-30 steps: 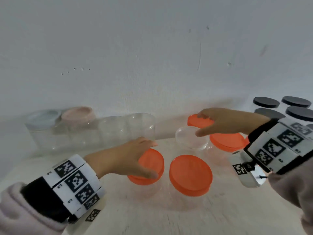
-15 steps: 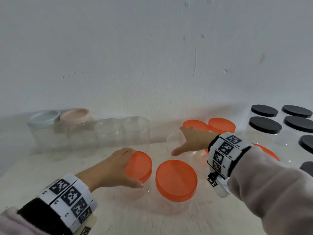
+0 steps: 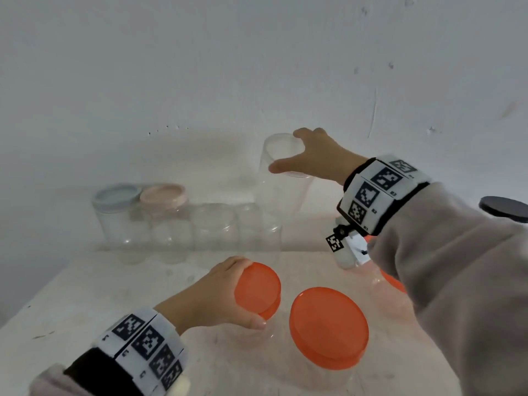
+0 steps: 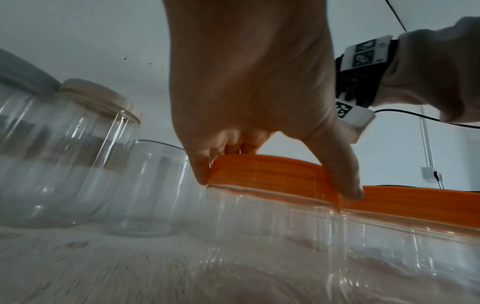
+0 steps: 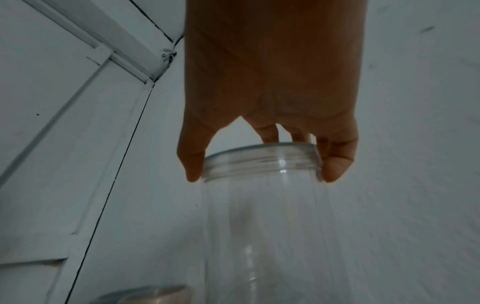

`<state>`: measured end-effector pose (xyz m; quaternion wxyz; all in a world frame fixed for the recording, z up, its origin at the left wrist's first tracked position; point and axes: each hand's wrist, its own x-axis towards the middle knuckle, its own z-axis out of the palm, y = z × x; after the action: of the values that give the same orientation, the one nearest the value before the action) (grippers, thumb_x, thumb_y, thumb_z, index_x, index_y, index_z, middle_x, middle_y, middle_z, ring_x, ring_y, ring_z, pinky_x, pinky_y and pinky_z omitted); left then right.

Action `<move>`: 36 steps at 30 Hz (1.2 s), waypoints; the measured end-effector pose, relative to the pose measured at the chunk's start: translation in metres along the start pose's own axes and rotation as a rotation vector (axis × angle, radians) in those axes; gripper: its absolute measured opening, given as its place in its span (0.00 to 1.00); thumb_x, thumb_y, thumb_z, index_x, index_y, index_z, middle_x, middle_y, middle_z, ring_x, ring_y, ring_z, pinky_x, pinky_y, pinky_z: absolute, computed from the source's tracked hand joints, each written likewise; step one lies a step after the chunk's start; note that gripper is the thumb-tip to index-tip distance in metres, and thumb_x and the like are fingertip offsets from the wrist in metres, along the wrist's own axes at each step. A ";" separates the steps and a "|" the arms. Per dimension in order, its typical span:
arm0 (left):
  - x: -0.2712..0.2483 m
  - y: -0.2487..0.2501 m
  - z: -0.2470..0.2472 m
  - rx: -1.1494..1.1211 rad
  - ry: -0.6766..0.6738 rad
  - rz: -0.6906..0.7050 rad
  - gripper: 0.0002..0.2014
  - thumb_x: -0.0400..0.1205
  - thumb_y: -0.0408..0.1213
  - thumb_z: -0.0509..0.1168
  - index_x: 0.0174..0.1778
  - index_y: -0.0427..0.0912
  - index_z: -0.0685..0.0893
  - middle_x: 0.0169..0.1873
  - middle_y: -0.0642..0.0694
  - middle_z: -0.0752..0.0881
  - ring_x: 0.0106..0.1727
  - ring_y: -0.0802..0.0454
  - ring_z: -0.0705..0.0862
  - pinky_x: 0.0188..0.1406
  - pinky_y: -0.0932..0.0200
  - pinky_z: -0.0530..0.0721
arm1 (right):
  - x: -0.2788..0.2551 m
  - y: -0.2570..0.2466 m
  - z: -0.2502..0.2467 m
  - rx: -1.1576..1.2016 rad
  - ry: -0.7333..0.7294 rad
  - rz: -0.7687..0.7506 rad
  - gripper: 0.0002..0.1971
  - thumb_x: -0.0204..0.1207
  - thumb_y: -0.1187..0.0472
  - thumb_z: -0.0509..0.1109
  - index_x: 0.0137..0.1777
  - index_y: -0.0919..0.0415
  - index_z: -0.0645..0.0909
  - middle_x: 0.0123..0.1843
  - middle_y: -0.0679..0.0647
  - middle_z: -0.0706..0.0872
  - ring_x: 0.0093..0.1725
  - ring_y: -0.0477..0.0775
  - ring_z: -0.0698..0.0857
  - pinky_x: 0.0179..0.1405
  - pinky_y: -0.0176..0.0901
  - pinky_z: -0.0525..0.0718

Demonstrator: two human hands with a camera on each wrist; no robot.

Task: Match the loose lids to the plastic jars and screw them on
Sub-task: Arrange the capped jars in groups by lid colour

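My right hand [image 3: 314,158] holds a lidless clear jar [image 3: 283,178] by its threaded rim, lifted in the upper middle of the frame. My left hand [image 3: 225,295] grips an orange lid [image 3: 257,290] on its jar, lower centre. I should keep the raised jar upright and set it down gently.

Plain indoor room: bare white wall [image 3: 200,67], worn pale tabletop [image 3: 71,295], wall-mounted cable conduit [image 5: 109,51].

I'm seeing pale pinkish-grey sleeves [image 3: 471,281] on both arms, each wrist wrapped in a white band [image 3: 380,192] printed with black square tag markers over a black cuff. A small white camera box [image 3: 350,252] hangs under the right wrist, thin black cable trailing off.
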<state>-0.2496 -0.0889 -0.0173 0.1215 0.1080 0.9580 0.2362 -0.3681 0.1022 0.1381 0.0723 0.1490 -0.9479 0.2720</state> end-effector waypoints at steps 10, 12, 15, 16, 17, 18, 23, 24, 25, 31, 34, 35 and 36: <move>-0.001 -0.003 0.002 -0.028 0.024 0.007 0.58 0.64 0.65 0.76 0.84 0.52 0.50 0.81 0.61 0.52 0.80 0.59 0.55 0.78 0.58 0.61 | 0.027 -0.052 0.062 -0.043 -0.115 -0.062 0.42 0.73 0.38 0.73 0.79 0.62 0.64 0.74 0.60 0.68 0.72 0.64 0.71 0.65 0.51 0.73; -0.002 -0.002 0.003 -0.034 0.025 0.009 0.58 0.65 0.64 0.76 0.84 0.52 0.49 0.81 0.62 0.51 0.80 0.59 0.54 0.77 0.59 0.60 | 0.031 -0.055 0.065 -0.052 -0.122 -0.061 0.40 0.75 0.39 0.71 0.79 0.63 0.64 0.75 0.61 0.67 0.72 0.63 0.71 0.66 0.51 0.73; -0.003 -0.001 0.003 -0.042 0.026 0.009 0.57 0.66 0.63 0.76 0.84 0.51 0.49 0.81 0.62 0.50 0.80 0.60 0.54 0.78 0.59 0.60 | 0.034 -0.057 0.070 -0.080 -0.132 -0.073 0.38 0.77 0.39 0.69 0.77 0.64 0.66 0.75 0.61 0.67 0.72 0.63 0.71 0.66 0.51 0.74; -0.003 -0.001 0.003 -0.043 0.026 0.008 0.57 0.66 0.63 0.76 0.84 0.51 0.49 0.81 0.62 0.51 0.80 0.60 0.54 0.78 0.58 0.60 | 0.035 -0.058 0.071 -0.096 -0.136 -0.081 0.37 0.77 0.39 0.68 0.76 0.64 0.68 0.75 0.61 0.67 0.71 0.63 0.71 0.65 0.51 0.74; -0.004 0.000 0.003 -0.045 0.026 0.007 0.57 0.66 0.63 0.76 0.84 0.51 0.49 0.81 0.61 0.51 0.80 0.59 0.54 0.78 0.57 0.61 | 0.035 -0.058 0.072 -0.115 -0.143 -0.090 0.36 0.78 0.38 0.67 0.76 0.64 0.68 0.74 0.61 0.67 0.71 0.64 0.71 0.64 0.51 0.74; -0.004 0.000 0.002 -0.046 0.025 0.005 0.57 0.66 0.63 0.76 0.84 0.51 0.49 0.81 0.61 0.51 0.80 0.59 0.55 0.79 0.56 0.61 | 0.035 -0.058 0.073 -0.136 -0.155 -0.098 0.35 0.78 0.38 0.67 0.76 0.64 0.68 0.75 0.61 0.67 0.70 0.64 0.72 0.63 0.50 0.73; -0.005 0.000 0.001 -0.053 0.008 -0.004 0.58 0.65 0.64 0.76 0.84 0.52 0.50 0.81 0.61 0.52 0.80 0.58 0.56 0.79 0.54 0.63 | 0.023 -0.054 0.058 -0.196 -0.219 -0.160 0.42 0.77 0.37 0.68 0.83 0.59 0.57 0.79 0.59 0.61 0.76 0.65 0.67 0.69 0.55 0.71; -0.005 0.000 0.001 -0.052 0.009 -0.004 0.57 0.65 0.64 0.76 0.84 0.52 0.50 0.81 0.61 0.53 0.79 0.58 0.57 0.79 0.54 0.64 | 0.016 -0.051 0.051 -0.191 -0.221 -0.187 0.43 0.76 0.37 0.68 0.84 0.57 0.56 0.80 0.58 0.61 0.77 0.63 0.65 0.71 0.57 0.69; -0.004 0.000 0.001 -0.051 0.011 -0.006 0.57 0.65 0.64 0.76 0.83 0.52 0.50 0.81 0.61 0.53 0.79 0.58 0.58 0.78 0.54 0.64 | 0.008 -0.048 0.043 -0.184 -0.224 -0.218 0.44 0.76 0.37 0.69 0.84 0.55 0.55 0.81 0.57 0.60 0.78 0.62 0.63 0.72 0.57 0.69; -0.004 -0.001 0.002 -0.057 0.023 -0.028 0.57 0.63 0.64 0.76 0.83 0.55 0.51 0.79 0.62 0.55 0.76 0.59 0.60 0.75 0.55 0.68 | -0.068 -0.003 -0.003 -0.098 -0.341 -0.254 0.41 0.70 0.33 0.70 0.81 0.41 0.61 0.79 0.40 0.63 0.67 0.40 0.69 0.61 0.36 0.66; -0.003 -0.004 0.002 -0.062 0.019 -0.028 0.60 0.61 0.66 0.76 0.83 0.55 0.50 0.80 0.62 0.54 0.77 0.58 0.58 0.76 0.56 0.66 | -0.112 0.026 -0.007 -0.043 -0.391 -0.183 0.41 0.68 0.32 0.71 0.80 0.34 0.59 0.78 0.31 0.62 0.68 0.34 0.65 0.62 0.34 0.65; -0.003 -0.004 0.002 -0.065 0.013 -0.029 0.60 0.60 0.67 0.76 0.83 0.55 0.50 0.80 0.62 0.53 0.77 0.59 0.58 0.76 0.57 0.66 | -0.124 0.036 -0.002 -0.050 -0.412 -0.168 0.42 0.68 0.32 0.72 0.80 0.34 0.58 0.78 0.31 0.61 0.70 0.34 0.64 0.64 0.35 0.66; -0.002 -0.005 0.002 -0.072 0.007 -0.032 0.61 0.58 0.69 0.75 0.83 0.56 0.50 0.79 0.63 0.53 0.77 0.59 0.58 0.75 0.57 0.66 | -0.136 0.045 0.005 -0.074 -0.447 -0.158 0.44 0.68 0.32 0.72 0.81 0.35 0.56 0.78 0.32 0.60 0.73 0.36 0.63 0.68 0.38 0.66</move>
<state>-0.2474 -0.0925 -0.0210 0.1260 0.0874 0.9509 0.2689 -0.2544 0.1684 0.0819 -0.1131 0.2765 -0.9350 0.1910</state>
